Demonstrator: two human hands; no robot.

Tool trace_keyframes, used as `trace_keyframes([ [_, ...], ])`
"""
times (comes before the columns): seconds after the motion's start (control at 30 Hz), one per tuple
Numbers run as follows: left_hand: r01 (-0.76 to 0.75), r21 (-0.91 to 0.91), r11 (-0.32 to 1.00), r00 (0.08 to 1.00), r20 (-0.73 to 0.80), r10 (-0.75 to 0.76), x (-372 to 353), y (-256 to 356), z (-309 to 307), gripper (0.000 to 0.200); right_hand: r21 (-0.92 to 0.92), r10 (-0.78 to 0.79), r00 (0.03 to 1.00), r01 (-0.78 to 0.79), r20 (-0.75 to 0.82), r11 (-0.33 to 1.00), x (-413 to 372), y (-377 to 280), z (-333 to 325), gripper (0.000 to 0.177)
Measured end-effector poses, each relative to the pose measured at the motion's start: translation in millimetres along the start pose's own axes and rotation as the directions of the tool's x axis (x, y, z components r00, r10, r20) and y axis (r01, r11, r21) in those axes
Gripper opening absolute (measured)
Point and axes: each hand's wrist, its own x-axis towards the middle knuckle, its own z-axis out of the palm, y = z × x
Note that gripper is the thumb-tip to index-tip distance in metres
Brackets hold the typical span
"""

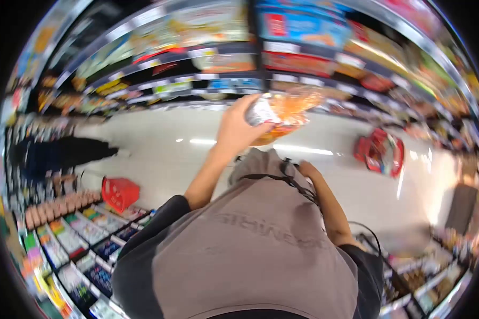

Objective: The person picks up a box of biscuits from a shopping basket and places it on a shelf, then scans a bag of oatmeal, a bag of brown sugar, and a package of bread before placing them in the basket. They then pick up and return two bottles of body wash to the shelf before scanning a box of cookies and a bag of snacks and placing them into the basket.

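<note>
My left hand (235, 126) is raised in front of me, its thumb and fingers closed on a shiny snack packet (290, 109). The packet has orange contents and a silvery white part, and it is blurred by motion. Down at my waist, my right hand (307, 170) is close to the hem of my grey-brown shirt (250, 239) and a dark cord (298, 183). Its fingers are mostly hidden, so whether they grip anything does not show.
Shop shelves (282, 47) full of packaged goods curve ahead. A red basket (380, 152) holding items stands on the floor to the right, and another red basket (120, 193) is at the left. A person in dark clothes (58, 154) stands at the left. Low product displays (85, 244) lie behind.
</note>
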Motion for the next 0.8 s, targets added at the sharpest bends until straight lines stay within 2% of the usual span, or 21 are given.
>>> trace_keyframes([
  [0.03, 0.041, -0.065, 0.997, 0.995, 0.088, -0.035, 0, 16, 23, 0.063, -0.015, 0.028, 1.0, -0.028, 0.006, 1.0, -23, 7, -23, 0.053],
  [0.07, 0.045, -0.05, 0.998, 0.984, 0.172, -0.035, 0, 31, 46, 0.06, 0.085, -0.062, 0.919, 0.103, -0.389, 0.991, -42, 26, -25, 0.064],
  [0.1, 0.006, -0.077, 0.997, 0.967, 0.255, 0.014, 2, 42, 70, 0.059, 0.263, 0.051, 0.833, 0.116, -0.551, 0.958, -61, 36, -39, 0.07],
  [0.13, 0.015, -0.074, 0.997, 0.93, 0.367, 0.013, 4, 53, 94, 0.056, 0.583, 0.194, 0.767, 0.271, -0.612, 0.766, -95, 29, -65, 0.067],
  [0.17, -0.048, -0.091, 0.995, 0.908, 0.411, 0.082, 6, 53, 120, 0.054, 0.647, 0.266, 0.707, 0.344, -0.656, 0.681, -133, 24, -93, 0.069],
  [0.2, -0.064, -0.068, 0.996, 0.878, 0.471, 0.088, 7, 70, 138, 0.054, 0.683, 0.315, 0.655, 0.432, -0.687, 0.589, -165, 21, -115, 0.07],
  [0.23, -0.096, -0.072, 0.993, 0.841, 0.528, 0.119, 9, 77, 160, 0.054, 0.703, 0.353, 0.651, 0.411, -0.672, 0.58, -193, 28, -128, 0.07],
  [0.3, -0.139, -0.058, 0.989, 0.795, 0.588, 0.146, 17, 87, 199, 0.054, 0.464, 0.122, 0.634, 0.407, -0.764, 0.787, -227, 45, -150, 0.062],
  [0.33, -0.171, -0.081, 0.982, 0.758, 0.625, 0.184, 19, 93, 219, 0.054, 0.475, 0.136, 0.627, 0.413, -0.767, 0.777, -234, 54, -154, 0.062],
  [0.4, -0.22, -0.102, 0.97, 0.703, 0.672, 0.231, 24, 109, 248, 0.054, 0.391, 0.028, 0.75, 0.313, -0.661, 0.865, -254, 69, -155, 0.05],
  [0.43, -0.243, -0.113, 0.963, 0.67, 0.698, 0.251, 29, 114, 264, 0.055, 0.393, 0.084, 0.696, 0.296, -0.713, 0.871, -257, 75, -161, 0.031],
  [0.47, -0.262, -0.127, 0.957, 0.638, 0.721, 0.27, 34, 119, 280, 0.055, 0.406, 0.101, 0.694, 0.29, -0.713, 0.867, -256, 87, -164, 0.031],
  [0.5, -0.339, -0.092, 0.936, 0.656, 0.69, 0.306, 38, 113, 299, 0.058, 0.38, 0.129, 0.614, 0.299, -0.779, 0.876, -254, 101, -165, 0.025],
  [0.53, -0.33, -0.098, 0.939, 0.65, 0.697, 0.301, 45, 119, 316, 0.058, 0.351, 0.149, 0.531, 0.301, -0.834, 0.887, -255, 112, -174, 0.019],
  [0.57, -0.268, -0.118, 0.956, 0.693, 0.666, 0.277, 53, 128, 334, 0.059, 0.358, 0.155, 0.542, 0.291, -0.826, 0.887, -257, 125, -183, 0.019],
  [0.63, -0.203, -0.155, 0.967, 0.767, 0.588, 0.255, 70, 127, 380, 0.058, 0.391, 0.279, 0.436, 0.189, -0.856, 0.901, -257, 151, -209, 0.014],
  [0.67, -0.189, -0.157, 0.969, 0.769, 0.59, 0.246, 73, 117, 412, 0.058, 0.393, 0.281, 0.447, 0.181, -0.85, 0.901, -256, 167, -221, 0.014],
  [0.73, 0.226, -0.224, 0.948, 0.829, 0.556, -0.066, 72, 110, 472, 0.061, 0.424, 0.356, 0.514, 0.016, -0.781, 0.906, -250, 201, -250, 0.017],
  [0.77, 0.511, -0.238, 0.826, 0.7, 0.672, -0.24, 73, 130, 492, 0.062, 0.429, 0.362, 0.533, 0.002, -0.765, 0.903, -240, 223, -259, 0.016],
  [0.8, 0.516, -0.233, 0.824, 0.692, 0.68, -0.241, 71, 145, 515, 0.062, 0.437, 0.373, 0.533, -0.006, -0.759, 0.899, -230, 246, -263, 0.016],
])
